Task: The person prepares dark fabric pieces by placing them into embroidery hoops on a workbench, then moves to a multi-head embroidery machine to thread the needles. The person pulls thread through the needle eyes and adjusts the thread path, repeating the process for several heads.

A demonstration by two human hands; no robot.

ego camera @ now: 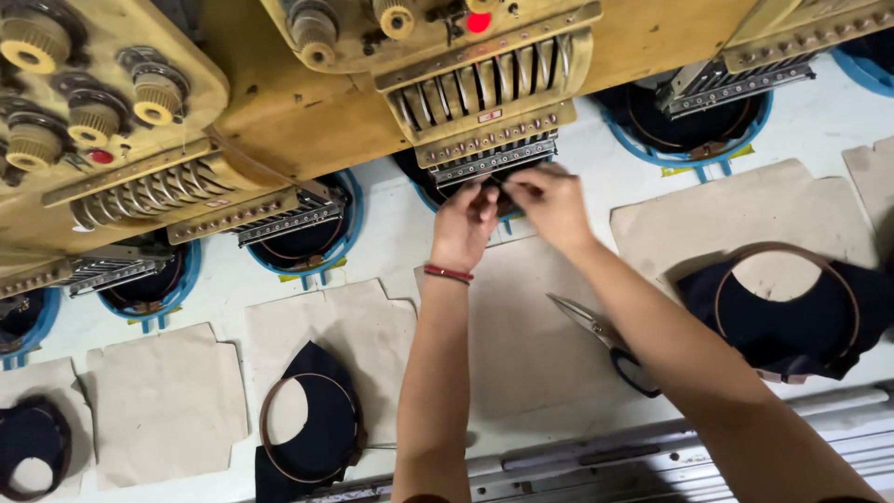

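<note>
while both forearms are reaching up from the bottom edge across the white table, the lines below are telling how things are lying.
left hand: the left hand, wearing a red cord bracelet at the wrist, is rising almost straight up, fingers curling inward and pinching at something too small to make out.
right hand: the right hand is coming in at a slant from the lower right, wrist bending left, fingertips closing in a pinch just beside the left hand's.
where the hands are meeting: both are touching the lower edge of the dark metal needle row on the middle yellow embroidery machine head.
scissors: the steel scissors with black handles are lying on the table under the right forearm, untouched.
near the arms: a dark navy cloth piece in a brown round hoop is resting left of the left forearm; another hooped navy piece is sitting to the right, on tan backing paper sheets.
</note>
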